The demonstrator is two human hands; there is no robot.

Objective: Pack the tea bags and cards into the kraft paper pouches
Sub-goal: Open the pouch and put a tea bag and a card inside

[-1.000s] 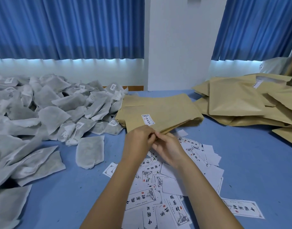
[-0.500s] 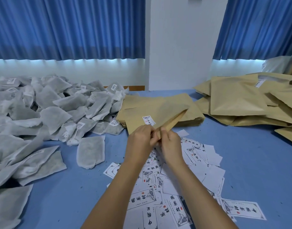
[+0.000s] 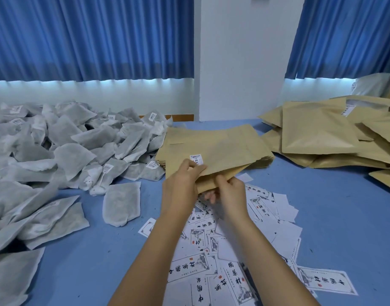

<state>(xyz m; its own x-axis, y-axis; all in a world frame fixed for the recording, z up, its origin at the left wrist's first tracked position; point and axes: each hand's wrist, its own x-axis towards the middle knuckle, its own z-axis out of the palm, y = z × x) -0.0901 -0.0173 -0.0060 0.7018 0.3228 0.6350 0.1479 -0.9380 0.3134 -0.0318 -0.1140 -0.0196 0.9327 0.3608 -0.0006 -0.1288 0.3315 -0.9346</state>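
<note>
Now left hand (image 3: pixel 180 184) and right hand (image 3: pixel 231 193) pinch the kraft pouch (image 3: pixel 225 155), lifted higher, mouth seemingly wider.

Daylight glowed beneath the blue curtains (image 3: pixel 90 36), lighting the room evenly and coolly. Shadows on the table (image 3: pixel 322 217) were soft. Wide-angle distortion bent the edges, and the leftmost tea bags (image 3: pixel 24 195) smeared.

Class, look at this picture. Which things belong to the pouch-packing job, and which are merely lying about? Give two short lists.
Belongs to the job:
kraft pouch, gripped by left hand and right hand
stack of flat pouches
tea bags
cards
pile of pouches on the right

Merely there:
blue curtains
pale bundle at far right
</note>
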